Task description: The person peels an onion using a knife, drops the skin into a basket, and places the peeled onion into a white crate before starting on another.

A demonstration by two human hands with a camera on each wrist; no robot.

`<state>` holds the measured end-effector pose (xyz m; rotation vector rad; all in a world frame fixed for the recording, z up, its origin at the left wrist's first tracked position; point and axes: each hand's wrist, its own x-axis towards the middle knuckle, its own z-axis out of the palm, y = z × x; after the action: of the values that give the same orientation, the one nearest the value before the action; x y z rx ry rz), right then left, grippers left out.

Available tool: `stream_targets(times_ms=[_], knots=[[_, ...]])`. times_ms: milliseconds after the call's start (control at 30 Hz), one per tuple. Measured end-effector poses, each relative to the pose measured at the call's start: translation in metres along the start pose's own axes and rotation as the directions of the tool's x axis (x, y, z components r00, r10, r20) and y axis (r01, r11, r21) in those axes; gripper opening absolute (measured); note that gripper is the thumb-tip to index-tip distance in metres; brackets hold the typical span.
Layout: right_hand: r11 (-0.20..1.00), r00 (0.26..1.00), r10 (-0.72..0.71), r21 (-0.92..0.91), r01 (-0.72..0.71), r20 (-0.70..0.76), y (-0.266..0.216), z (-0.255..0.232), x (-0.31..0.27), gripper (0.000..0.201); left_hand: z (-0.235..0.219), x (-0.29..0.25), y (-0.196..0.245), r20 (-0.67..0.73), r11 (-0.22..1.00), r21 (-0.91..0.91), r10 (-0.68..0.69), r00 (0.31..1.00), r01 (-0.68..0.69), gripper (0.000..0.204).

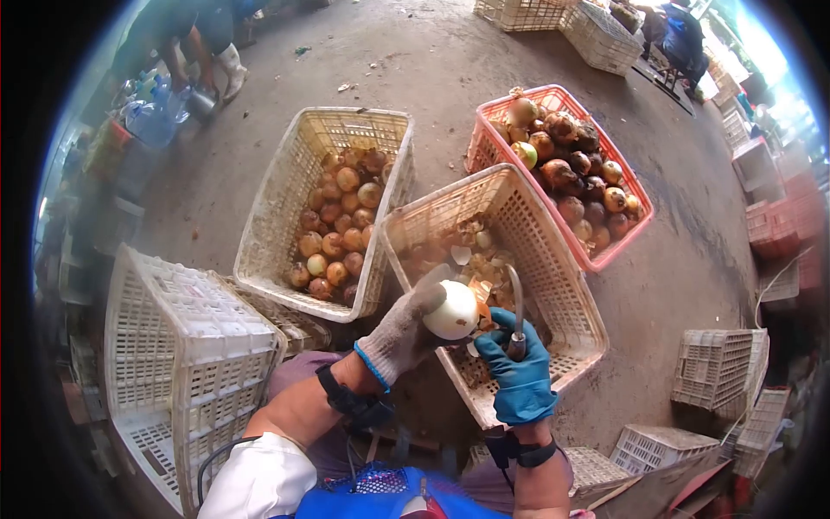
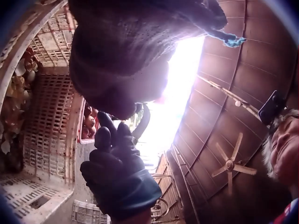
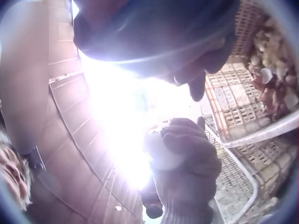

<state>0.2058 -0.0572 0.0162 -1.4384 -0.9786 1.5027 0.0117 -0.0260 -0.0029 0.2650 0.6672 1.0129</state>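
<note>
In the head view a peeled white onion [image 1: 451,311] is gripped by my left hand [image 1: 405,327], which wears a knitted glove. Just right of it, my right hand [image 1: 519,372] in a blue rubber glove holds a curved knife [image 1: 517,298] by its handle, blade pointing up. Orange-brown peel [image 1: 480,294] lies between the onion and the right fingers. Both hands are over the near edge of a crate [image 1: 553,259] with peelings inside. The left wrist view shows the blue-gloved hand [image 2: 119,177] and the blade [image 2: 142,122]; the right wrist view shows the onion [image 3: 163,149] in the knitted glove [image 3: 189,172].
A cream crate [image 1: 259,233] of brown onions [image 1: 333,233] stands at the left, and a red crate [image 1: 618,251] of onions [image 1: 562,177] behind at the right. Stacked white crates [image 1: 199,355] are near my left side. More crates [image 1: 718,368] stand at the right; people are in the background.
</note>
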Motion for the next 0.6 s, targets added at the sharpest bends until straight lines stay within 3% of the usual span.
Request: stream_targets(times_ms=[100,200,233,333,367,433,467,533,600], knots=[[0.989,0.991,-0.134,-0.064,0.131,-0.031,-0.01,0.003,-0.005,0.038,-0.005,0.005,-0.006,-0.011,0.988,0.139,0.067,0.998,-0.065,0.111],[0.943,0.963,-0.268,-0.219,0.252,-0.043,0.003,-0.007,-0.003,0.032,-0.009,0.005,-0.007,0.067,0.945,0.323,0.02,0.998,-0.041,0.113],[0.911,0.943,-0.309,-0.324,0.256,-0.125,0.004,-0.01,-0.001,0.024,-0.005,0.003,-0.005,0.113,0.936,0.35,0.011,0.994,-0.05,0.115],[0.966,0.906,-0.162,-0.252,0.064,-0.39,-0.003,-0.025,0.009,0.024,-0.007,0.001,-0.004,0.179,0.947,0.32,-0.04,0.983,-0.019,0.115],[0.925,0.891,-0.292,-0.339,0.171,-0.348,0.005,-0.034,0.017,0.026,-0.006,0.001,-0.004,0.151,0.97,0.241,-0.035,0.988,-0.003,0.114],[0.893,0.893,-0.333,-0.406,0.196,-0.301,0.011,-0.034,0.021,0.027,-0.002,0.0,-0.006,0.088,0.997,0.08,-0.025,0.996,0.018,0.111],[0.877,0.894,-0.35,-0.433,0.208,-0.28,0.015,-0.032,0.021,0.028,-0.004,0.002,-0.006,0.04,0.997,0.007,-0.072,0.997,0.072,0.093],[0.939,0.952,-0.184,-0.33,0.096,-0.245,0.026,-0.029,0.016,0.025,-0.016,0.01,-0.011,-0.052,0.969,-0.207,-0.146,0.988,0.133,0.075],[0.961,0.979,-0.09,-0.273,0.037,-0.182,0.028,-0.019,0.012,0.024,-0.025,0.016,-0.017,-0.137,0.961,-0.26,-0.137,0.981,0.098,0.067]])
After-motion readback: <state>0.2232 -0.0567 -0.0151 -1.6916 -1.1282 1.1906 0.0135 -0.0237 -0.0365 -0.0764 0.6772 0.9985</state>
